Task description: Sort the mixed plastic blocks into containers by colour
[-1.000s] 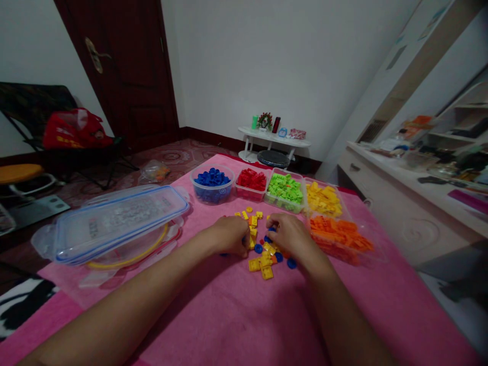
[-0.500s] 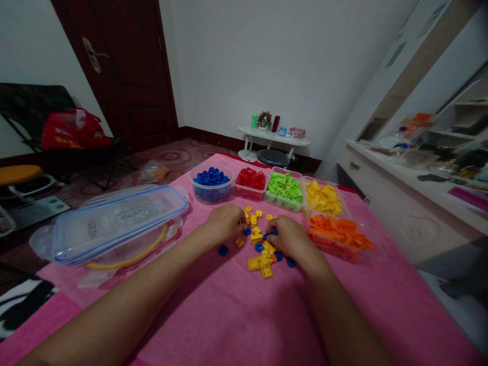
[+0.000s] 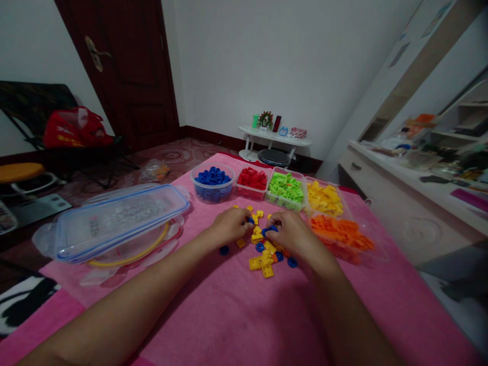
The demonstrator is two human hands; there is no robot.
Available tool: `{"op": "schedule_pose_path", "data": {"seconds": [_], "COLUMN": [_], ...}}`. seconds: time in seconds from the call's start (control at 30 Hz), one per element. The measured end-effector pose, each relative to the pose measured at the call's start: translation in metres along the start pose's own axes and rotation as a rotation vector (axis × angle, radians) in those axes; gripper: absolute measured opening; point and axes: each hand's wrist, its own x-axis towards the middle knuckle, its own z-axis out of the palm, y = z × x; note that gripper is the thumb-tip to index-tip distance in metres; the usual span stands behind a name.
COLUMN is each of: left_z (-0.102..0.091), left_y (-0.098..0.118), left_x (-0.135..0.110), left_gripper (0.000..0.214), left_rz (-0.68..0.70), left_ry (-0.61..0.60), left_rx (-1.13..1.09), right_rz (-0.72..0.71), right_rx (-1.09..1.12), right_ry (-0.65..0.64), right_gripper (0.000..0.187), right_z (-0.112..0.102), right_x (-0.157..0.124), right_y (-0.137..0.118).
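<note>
My left hand (image 3: 232,224) is closed, its fingertips pinching a small blue round piece (image 3: 250,220) above the cloth. To its right, my right hand (image 3: 290,233) is closed on another blue round piece (image 3: 269,231), which shows at the thumb and fingertips. Between and below the hands lies a loose group of yellow building bricks (image 3: 266,260), mixed with blue wheel-like discs (image 3: 260,247) and a little orange. One blue disc (image 3: 224,250) lies apart beneath my left wrist, close to a single yellow brick (image 3: 240,243). My fingers hide part of the pile.
Tubs of blue (image 3: 213,195), red (image 3: 250,193), green (image 3: 285,202), yellow (image 3: 325,198) and orange bricks (image 3: 341,231) curve around the back and right of the pink cloth (image 3: 213,315). Stacked clear lids (image 3: 122,218) lie on the left. A white cabinet (image 3: 396,198) stands right.
My left hand has lifted slightly, with a blue round piece now showing at its fingertips. The blue piece at my right fingertips has come up a little and shows more clearly.
</note>
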Motion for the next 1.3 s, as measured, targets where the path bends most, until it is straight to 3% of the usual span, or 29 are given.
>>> {"op": "schedule_pose_path", "data": {"seconds": [0.07, 0.23, 0.33, 0.43, 0.5, 0.6, 0.73, 0.87, 1.0, 1.13, 1.3], "left_z": [0.001, 0.007, 0.012, 0.014, 0.010, -0.003, -0.020, -0.027, -0.031, -0.033, -0.032], "left_y": [0.002, 0.010, 0.012, 0.012, 0.010, 0.003, -0.008, -0.021, -0.029, -0.029, -0.029], "left_x": [0.002, 0.001, 0.000, 0.002, 0.004, 0.008, 0.014, 0.018, 0.021, 0.021, 0.020], "left_gripper": [0.014, 0.020, 0.023, 0.021, 0.019, 0.023, 0.021, 0.015, 0.013, 0.012, 0.011], "left_rz": [-0.065, -0.421, -0.520, -0.488, -0.524, -0.602, -0.504, -0.437, -0.417, -0.427, -0.439], "left_ry": [-0.109, -0.449, -0.546, -0.506, -0.477, -0.425, -0.128, 0.059, 0.110, 0.129, 0.103], "left_rx": [-0.351, -1.154, -1.512, -1.757, -1.768, -1.678, -1.570, -1.482, -1.478, -1.480, -1.525], "right_rz": [-0.005, -0.023, -0.084, -0.116, -0.099, -0.019, 0.096, 0.127, 0.081, -0.081, -0.302], "right_rx": [0.009, 0.055, 0.105, 0.156, 0.146, -0.023, -0.339, -0.469, -0.416, -0.204, -0.102], "right_ry": [0.039, 0.123, 0.163, 0.217, 0.236, 0.110, -0.141, -0.261, -0.198, -0.078, -0.121], "right_gripper": [0.011, 0.010, 0.010, 0.016, 0.012, 0.009, 0.008, 0.015, 0.011, 0.013, 0.014], "right_z": [-0.008, -0.023, -0.021, -0.015, -0.012, -0.008, 0.003, 0.015, 0.019, 0.031, 0.059], "right_x": [-0.001, -0.004, -0.005, -0.005, -0.005, -0.008, -0.013, -0.013, -0.013, -0.016, -0.022], "right_y": [-0.004, -0.018, -0.031, -0.039, -0.039, -0.035, -0.034, -0.041, -0.047, -0.061, -0.078]}}
